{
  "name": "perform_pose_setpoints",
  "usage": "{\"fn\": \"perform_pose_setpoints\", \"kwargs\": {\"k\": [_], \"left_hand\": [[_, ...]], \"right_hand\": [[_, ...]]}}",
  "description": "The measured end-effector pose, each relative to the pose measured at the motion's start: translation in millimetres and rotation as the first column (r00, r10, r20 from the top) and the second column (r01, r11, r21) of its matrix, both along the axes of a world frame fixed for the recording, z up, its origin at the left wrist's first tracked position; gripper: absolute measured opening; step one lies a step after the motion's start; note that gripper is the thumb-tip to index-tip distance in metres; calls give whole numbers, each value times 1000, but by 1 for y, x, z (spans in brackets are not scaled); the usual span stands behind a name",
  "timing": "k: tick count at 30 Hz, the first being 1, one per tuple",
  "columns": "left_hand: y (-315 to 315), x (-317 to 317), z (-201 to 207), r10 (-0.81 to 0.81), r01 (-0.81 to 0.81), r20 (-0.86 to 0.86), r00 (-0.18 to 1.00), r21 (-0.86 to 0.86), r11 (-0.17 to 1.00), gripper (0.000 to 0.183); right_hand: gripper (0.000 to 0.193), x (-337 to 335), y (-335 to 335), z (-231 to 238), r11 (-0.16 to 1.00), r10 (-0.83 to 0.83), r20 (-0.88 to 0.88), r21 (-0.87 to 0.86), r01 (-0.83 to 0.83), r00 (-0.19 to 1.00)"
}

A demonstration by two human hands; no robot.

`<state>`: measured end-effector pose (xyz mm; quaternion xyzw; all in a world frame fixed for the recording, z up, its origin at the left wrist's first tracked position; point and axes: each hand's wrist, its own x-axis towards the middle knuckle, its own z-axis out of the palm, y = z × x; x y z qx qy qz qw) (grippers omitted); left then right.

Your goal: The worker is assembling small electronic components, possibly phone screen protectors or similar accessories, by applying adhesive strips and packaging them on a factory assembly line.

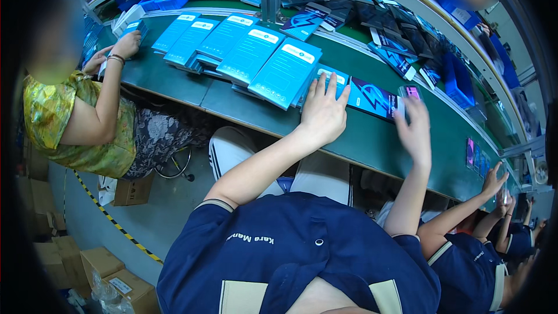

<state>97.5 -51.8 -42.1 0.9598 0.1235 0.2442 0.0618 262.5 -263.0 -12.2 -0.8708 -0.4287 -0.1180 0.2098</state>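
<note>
The person's left hand lies over a flat light-blue rectangular box with a white label strip on the dark-green table, its fingers spread and appearing to rest on the top face, pinching nothing; the right hand is blurred, its fingers apart and curved beside the right end of a flat dark-navy rectangular box with a bright-blue line graphic, and I cannot tell whether they pinch anything; this navy box lies between the two hands, its left end right against the light-blue box, though whether they overlap is unclear; a small pink-and-dark flat piece shows just beyond the right fingers, partly hidden; to the left of the left hand, overlapping stacks of light-blue boxes stand along the table, so a good share of the pieces seems already gathered; a loose heap of dark flat boxes with blue graphics lies behind the table, which suggests, as a judgement, that much remains and the work is only partway along; the navy box looks unfinished with, since it lies apart from the stacks; farther left, a co-worker in a yellow-green patterned top also handles a light-blue piece
</note>
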Motion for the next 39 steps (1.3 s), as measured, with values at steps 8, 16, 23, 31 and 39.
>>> {"fn": "perform_pose_setpoints", "kwargs": {"k": [8,16,23,31,39], "left_hand": [[22,-8,2,39,-39,-22,999,6,999,49],[3,42,26,-363,365,48,930,-202,909,83],[-40,-2,49,-610,677,-433,663,1,736,81],[4,20,62,-484,358,-387,785,-354,864,52],[-4,8,19,-545,515,-198,815,-183,837,98]], "right_hand": [[57,42,-30,-21,955,-229,-133,-224,195,964],[36,20,-20,-26,989,-99,-64,103,105,993],[45,1,-44,-15,925,-334,-266,93,369,904],[53,-24,-55,-22,871,88,-490,460,172,867],[56,-28,-50,9,945,260,-521,-34,-324,813]]}}
